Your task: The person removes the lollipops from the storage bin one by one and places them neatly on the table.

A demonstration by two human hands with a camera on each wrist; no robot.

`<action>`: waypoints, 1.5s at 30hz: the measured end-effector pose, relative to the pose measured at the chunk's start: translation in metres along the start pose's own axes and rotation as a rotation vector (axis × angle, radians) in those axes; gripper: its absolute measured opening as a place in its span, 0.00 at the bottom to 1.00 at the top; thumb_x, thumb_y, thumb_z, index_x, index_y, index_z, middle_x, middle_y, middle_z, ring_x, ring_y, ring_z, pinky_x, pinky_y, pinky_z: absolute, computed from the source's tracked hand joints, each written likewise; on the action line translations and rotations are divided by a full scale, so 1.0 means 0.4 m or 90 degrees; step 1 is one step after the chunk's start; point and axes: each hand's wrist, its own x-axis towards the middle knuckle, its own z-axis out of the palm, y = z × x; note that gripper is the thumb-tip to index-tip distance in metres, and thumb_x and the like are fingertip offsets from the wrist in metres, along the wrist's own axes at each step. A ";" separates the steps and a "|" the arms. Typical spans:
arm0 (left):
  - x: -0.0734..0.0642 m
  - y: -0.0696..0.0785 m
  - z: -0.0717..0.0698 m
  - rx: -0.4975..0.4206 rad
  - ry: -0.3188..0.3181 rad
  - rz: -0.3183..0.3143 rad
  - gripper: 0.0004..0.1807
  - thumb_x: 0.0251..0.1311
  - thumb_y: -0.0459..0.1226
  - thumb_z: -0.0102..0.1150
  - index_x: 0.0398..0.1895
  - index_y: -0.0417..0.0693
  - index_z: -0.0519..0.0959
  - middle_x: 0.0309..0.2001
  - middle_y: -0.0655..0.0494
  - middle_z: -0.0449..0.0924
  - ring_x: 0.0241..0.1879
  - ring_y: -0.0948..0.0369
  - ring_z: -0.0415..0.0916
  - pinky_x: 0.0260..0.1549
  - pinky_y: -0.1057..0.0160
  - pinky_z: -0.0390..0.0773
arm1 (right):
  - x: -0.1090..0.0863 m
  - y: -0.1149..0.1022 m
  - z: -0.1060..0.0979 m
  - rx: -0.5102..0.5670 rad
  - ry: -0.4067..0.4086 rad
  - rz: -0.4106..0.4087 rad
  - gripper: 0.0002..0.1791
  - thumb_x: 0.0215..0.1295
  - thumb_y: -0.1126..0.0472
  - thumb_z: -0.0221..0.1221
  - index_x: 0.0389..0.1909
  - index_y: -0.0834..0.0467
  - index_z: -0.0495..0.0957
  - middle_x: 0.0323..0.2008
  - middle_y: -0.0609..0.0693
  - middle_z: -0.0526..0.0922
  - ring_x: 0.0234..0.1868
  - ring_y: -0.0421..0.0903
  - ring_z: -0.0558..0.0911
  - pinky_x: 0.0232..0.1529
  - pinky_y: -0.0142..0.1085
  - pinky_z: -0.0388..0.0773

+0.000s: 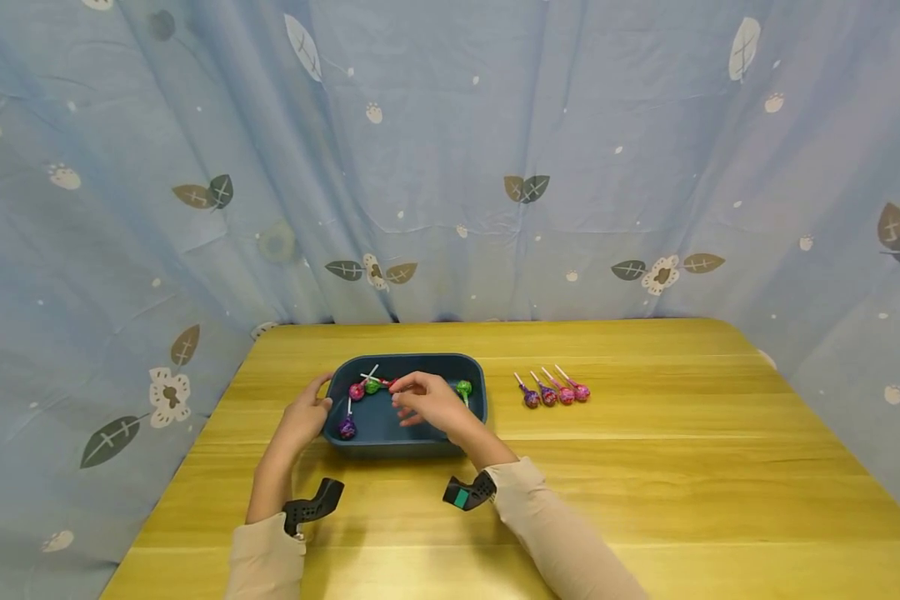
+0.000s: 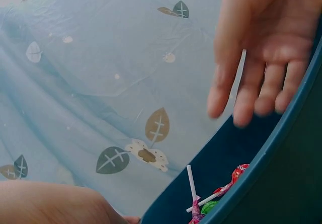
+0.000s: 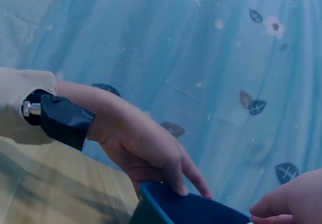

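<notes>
Beige sleeves point(image 1: 570, 533) end at two hands, both at one dark blue tray point(image 1: 405, 451). Each wrist wears a black mount, so two mounts point(image 1: 313, 504) show. The left hand point(image 1: 303, 417) grips the tray's left end, thumb at the rim and fingers curved about the corner, its forearm coming up from the near edge. The right hand point(image 1: 429, 404) hangs over the tray's middle, its forearm slanting in from the lower right; its fingers are loosely spread and point left in the head view, and it seems to hold nothing, though a pale sliver by its thumb in the left wrist view cannot be told for certain.

Five lollipops can be counted inside the tray: one purple lollipop point(image 1: 347, 428) at the front left, then one pink lollipop point(image 1: 356, 392), one green lollipop point(image 1: 372, 387) and one red lollipop point(image 1: 393, 384) close together at the back left, and a second green one point(image 1: 463, 388) near the right end. Any under the right hand are hidden.

Right of the tray, four more lollipops point(image 1: 566, 396) lie in a slanting row on the wood-grained surface point(image 1: 682, 467), two purplish and two pink, sticks pointing away. Behind hangs a pale blue curtain point(image 1: 450, 125) printed with leaves and flowers
</notes>
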 end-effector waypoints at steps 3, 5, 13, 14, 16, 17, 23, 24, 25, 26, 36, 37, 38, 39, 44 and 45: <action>-0.001 0.002 -0.001 0.000 0.003 -0.004 0.27 0.73 0.33 0.38 0.74 0.41 0.53 0.58 0.27 0.69 0.48 0.43 0.74 0.39 0.51 0.74 | 0.021 0.005 0.022 0.018 0.001 0.016 0.14 0.70 0.64 0.55 0.52 0.68 0.75 0.41 0.61 0.80 0.44 0.65 0.79 0.42 0.49 0.80; -0.002 0.004 -0.001 0.001 0.003 -0.006 0.27 0.73 0.33 0.37 0.74 0.40 0.53 0.59 0.27 0.68 0.49 0.42 0.74 0.40 0.50 0.74 | 0.036 0.009 0.036 0.028 0.002 0.029 0.15 0.70 0.65 0.55 0.52 0.70 0.74 0.39 0.60 0.80 0.42 0.63 0.80 0.39 0.47 0.80; -0.001 -0.001 0.000 0.008 0.010 0.011 0.27 0.72 0.32 0.39 0.73 0.38 0.55 0.56 0.28 0.71 0.46 0.44 0.75 0.40 0.50 0.74 | 0.085 0.020 0.097 0.050 -0.022 0.087 0.15 0.70 0.67 0.54 0.52 0.72 0.74 0.45 0.65 0.79 0.43 0.62 0.80 0.35 0.45 0.81; -0.001 -0.002 0.001 0.008 0.010 0.014 0.27 0.72 0.32 0.39 0.73 0.38 0.55 0.55 0.28 0.72 0.46 0.44 0.76 0.40 0.50 0.74 | 0.088 0.021 0.104 0.049 -0.023 0.092 0.14 0.70 0.67 0.54 0.52 0.71 0.74 0.45 0.65 0.79 0.42 0.61 0.81 0.35 0.45 0.81; -0.001 -0.004 0.002 0.008 0.010 0.021 0.27 0.72 0.32 0.39 0.72 0.37 0.56 0.54 0.28 0.73 0.45 0.44 0.76 0.39 0.50 0.74 | 0.095 0.022 0.116 0.047 -0.019 0.099 0.14 0.69 0.67 0.54 0.52 0.71 0.74 0.44 0.63 0.79 0.41 0.58 0.81 0.33 0.44 0.82; -0.001 -0.004 0.003 0.007 0.009 0.022 0.27 0.72 0.32 0.39 0.72 0.37 0.56 0.54 0.28 0.73 0.45 0.44 0.76 0.39 0.50 0.74 | 0.098 0.022 0.122 0.045 -0.015 0.101 0.15 0.69 0.67 0.55 0.52 0.71 0.74 0.43 0.62 0.79 0.40 0.58 0.81 0.32 0.43 0.82; -0.003 -0.005 0.002 0.003 0.002 0.008 0.27 0.72 0.32 0.38 0.73 0.39 0.54 0.56 0.28 0.72 0.48 0.42 0.75 0.41 0.49 0.75 | 0.114 0.020 0.155 -0.004 0.016 0.112 0.14 0.67 0.67 0.57 0.50 0.69 0.76 0.38 0.53 0.76 0.38 0.54 0.79 0.32 0.43 0.82; -0.004 -0.005 0.001 0.002 0.000 0.008 0.27 0.72 0.32 0.38 0.73 0.39 0.54 0.56 0.27 0.71 0.49 0.42 0.75 0.41 0.49 0.75 | 0.116 0.020 0.161 -0.013 0.018 0.114 0.13 0.67 0.67 0.57 0.50 0.69 0.76 0.37 0.52 0.76 0.38 0.52 0.79 0.32 0.43 0.82; -0.004 -0.005 0.001 0.000 -0.003 0.009 0.27 0.73 0.32 0.38 0.74 0.39 0.54 0.57 0.27 0.71 0.50 0.41 0.75 0.41 0.49 0.76 | 0.119 0.020 0.166 -0.019 0.018 0.117 0.13 0.67 0.67 0.57 0.50 0.69 0.76 0.37 0.52 0.75 0.37 0.51 0.78 0.32 0.43 0.82; -0.004 -0.004 0.000 -0.003 -0.007 0.010 0.27 0.73 0.32 0.38 0.74 0.39 0.53 0.57 0.27 0.71 0.50 0.40 0.75 0.41 0.49 0.76 | 0.121 0.020 0.171 -0.023 0.019 0.119 0.13 0.67 0.68 0.57 0.49 0.69 0.76 0.36 0.51 0.75 0.35 0.50 0.77 0.32 0.42 0.82; -0.005 -0.002 0.000 -0.003 -0.003 0.014 0.27 0.72 0.32 0.38 0.73 0.37 0.54 0.55 0.27 0.72 0.41 0.48 0.77 0.32 0.57 0.75 | 0.138 0.024 0.198 -0.099 0.008 0.133 0.26 0.61 0.68 0.62 0.59 0.69 0.67 0.31 0.52 0.74 0.27 0.44 0.75 0.29 0.39 0.80; -0.005 -0.002 -0.001 -0.002 -0.002 0.014 0.27 0.72 0.32 0.38 0.73 0.37 0.54 0.54 0.28 0.73 0.40 0.49 0.77 0.31 0.58 0.74 | 0.138 0.024 0.199 -0.108 0.005 0.134 0.27 0.60 0.68 0.63 0.60 0.69 0.67 0.31 0.51 0.74 0.27 0.44 0.75 0.29 0.38 0.79; -0.004 -0.003 -0.001 -0.002 -0.003 0.015 0.27 0.72 0.32 0.38 0.73 0.37 0.54 0.54 0.28 0.73 0.38 0.51 0.76 0.30 0.59 0.74 | 0.138 0.024 0.199 -0.115 0.001 0.135 0.27 0.60 0.68 0.64 0.59 0.68 0.68 0.31 0.51 0.74 0.26 0.43 0.75 0.29 0.37 0.78; -0.004 -0.003 -0.001 -0.004 -0.003 0.013 0.27 0.72 0.32 0.38 0.73 0.38 0.54 0.54 0.28 0.73 0.35 0.52 0.76 0.29 0.60 0.73 | 0.138 0.024 0.199 -0.118 -0.005 0.136 0.26 0.60 0.69 0.64 0.58 0.68 0.69 0.31 0.50 0.74 0.26 0.43 0.75 0.29 0.36 0.77; -0.003 -0.003 -0.001 -0.007 -0.005 0.007 0.28 0.72 0.32 0.38 0.74 0.39 0.53 0.52 0.31 0.74 0.22 0.59 0.67 0.24 0.61 0.69 | 0.137 0.021 0.199 -0.146 -0.031 0.142 0.19 0.58 0.69 0.65 0.51 0.65 0.75 0.30 0.49 0.75 0.25 0.42 0.74 0.27 0.34 0.75; -0.004 -0.002 -0.001 -0.008 -0.005 0.005 0.28 0.72 0.33 0.38 0.74 0.40 0.54 0.52 0.31 0.74 0.21 0.59 0.65 0.24 0.61 0.69 | 0.137 0.020 0.200 -0.145 -0.035 0.142 0.19 0.58 0.69 0.65 0.51 0.64 0.76 0.29 0.49 0.75 0.24 0.42 0.74 0.27 0.34 0.75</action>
